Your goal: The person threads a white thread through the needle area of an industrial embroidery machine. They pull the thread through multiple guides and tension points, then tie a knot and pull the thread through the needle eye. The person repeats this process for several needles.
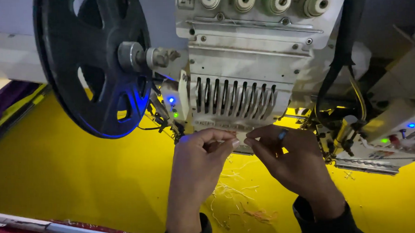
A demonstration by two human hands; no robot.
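Note:
My left hand [196, 163] and my right hand [292, 160] are raised side by side under the white embroidery machine head [243, 78]. Both pinch their fingertips together close to each other, just below the row of slotted needle bars [234, 101]. What they pinch is too fine to see; it may be a thread. A small blue object [282, 134] sits between the fingers of my right hand. Under the hands lies yellow fabric [72, 181] with loose pale thread ends [228, 194] scattered on it.
A large black spoked wheel [93, 65] lit blue at its lower rim stands at the left. Thread tension knobs [258, 1] line the top of the head. A black cable bundle [341, 56] hangs at the right, beside another machine part [392, 142] with small lights.

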